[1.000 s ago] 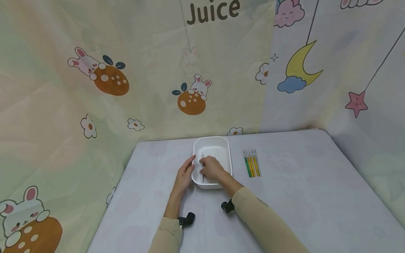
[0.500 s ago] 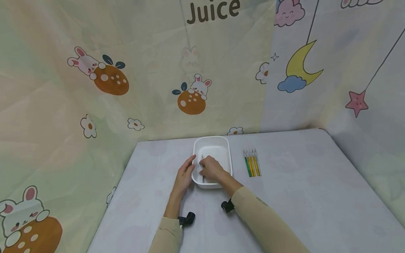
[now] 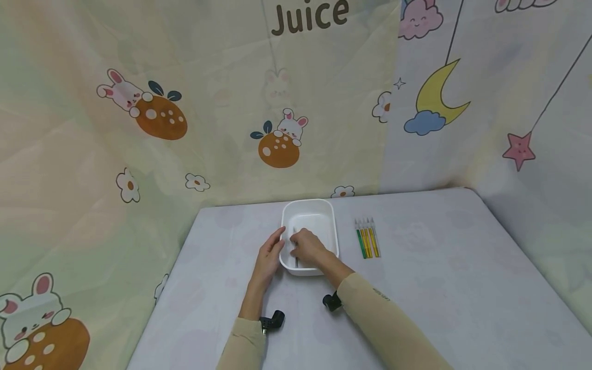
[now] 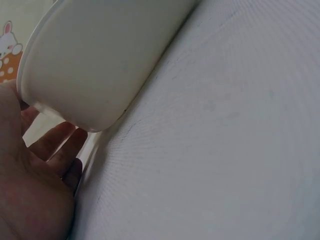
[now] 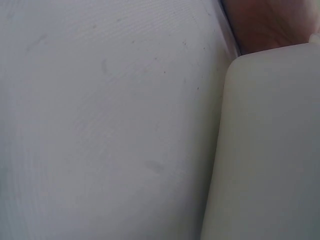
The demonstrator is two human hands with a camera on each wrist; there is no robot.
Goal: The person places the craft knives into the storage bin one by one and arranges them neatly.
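A white rectangular tray point(image 3: 309, 206) with rounded corners sits toward the back of the table. My left hand point(image 3: 265, 263) lies along its left side, fingers fairly straight against wall and rim. The left wrist view has those fingers point(image 4: 65, 145) touching the outer wall. Reaching in from the right, my right hand point(image 3: 309, 247) pinches a slim pen-like stick point(image 3: 296, 262) near the tray's left side. Most of the stick's middle is hidden by the fingers. The right wrist view gives only the tray's outer wall point(image 5: 270, 140) and part of a hand; the pinch is out of sight there.
Several slim pen-like sticks point(image 3: 368, 241) with green and yellow barrels and grey pointed tips lie side by side, right of the tray. A white cloth covers the table point(image 3: 439, 288). A printed curtain point(image 3: 222, 149) stands directly behind the table's back edge.
Both hands, the tray and the row of sticks stay in place. Only a very slight shift of the whole head view is visible.
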